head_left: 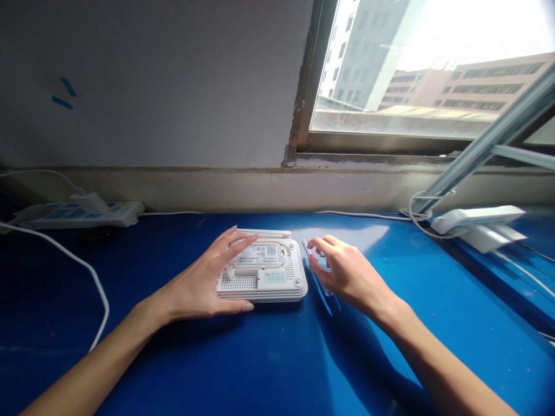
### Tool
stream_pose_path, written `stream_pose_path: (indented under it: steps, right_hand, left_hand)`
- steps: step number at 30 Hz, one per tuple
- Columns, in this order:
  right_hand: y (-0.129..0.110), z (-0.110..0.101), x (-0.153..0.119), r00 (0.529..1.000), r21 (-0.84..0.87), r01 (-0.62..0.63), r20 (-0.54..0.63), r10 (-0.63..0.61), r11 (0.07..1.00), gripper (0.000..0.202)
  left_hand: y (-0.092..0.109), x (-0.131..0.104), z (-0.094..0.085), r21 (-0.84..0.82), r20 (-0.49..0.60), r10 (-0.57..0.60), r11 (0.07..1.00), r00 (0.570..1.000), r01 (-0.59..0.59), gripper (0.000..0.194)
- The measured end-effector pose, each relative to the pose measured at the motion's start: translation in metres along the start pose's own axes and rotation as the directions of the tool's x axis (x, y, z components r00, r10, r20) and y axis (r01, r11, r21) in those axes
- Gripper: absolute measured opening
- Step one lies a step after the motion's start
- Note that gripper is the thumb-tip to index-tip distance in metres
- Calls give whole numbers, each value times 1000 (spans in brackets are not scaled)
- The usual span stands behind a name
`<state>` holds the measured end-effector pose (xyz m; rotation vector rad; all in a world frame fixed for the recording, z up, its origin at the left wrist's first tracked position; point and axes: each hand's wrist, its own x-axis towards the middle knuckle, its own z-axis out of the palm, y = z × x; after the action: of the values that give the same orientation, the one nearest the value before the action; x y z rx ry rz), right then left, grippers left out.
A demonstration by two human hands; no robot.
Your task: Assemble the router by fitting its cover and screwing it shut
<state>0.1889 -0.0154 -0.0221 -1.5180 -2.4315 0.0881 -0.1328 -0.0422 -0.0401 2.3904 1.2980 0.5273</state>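
A white router [280, 283] lies on the blue tabletop with its vented underside up, showing a printed label and a pale sticker. Its antenna [275, 234] lies along the far edge. My left hand [212, 274] grips the router's left end, thumb along the near side and fingers over the far side. Just off the right end, my right hand [342, 266] pinches a small screwdriver [306, 247]. Its thin metal shaft points up and away, with a bit of red at my fingertips. My fingers hide most of the handle; a clear end shows below them.
A white power strip [125, 214] with a plug stands at the back left, and a white cable [97, 277] curves before it. Another power strip [481, 219] sits at the right beside a slanted metal bar [472, 159]. Wall and window border the table's far edge.
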Motion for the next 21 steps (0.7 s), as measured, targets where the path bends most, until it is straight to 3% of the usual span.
stream_pose_path:
  steps: [7,14,21]
  right_hand:
    - [5,-6,3,986,235,54,-164,-15,970,8]
    - [5,-19,1,996,362,92,-31,-87,928,13]
    - [4,-12,1,1000,353,-20,23,12,935,17]
  left_hand:
    - [-5,-9,-6,32,-12,-38,999,999,39,112]
    - [-3,-8,-5,47,-46,-37,998,998,39,110]
    - [-7,-8,-14,-1,-21,-61,998,998,61,114]
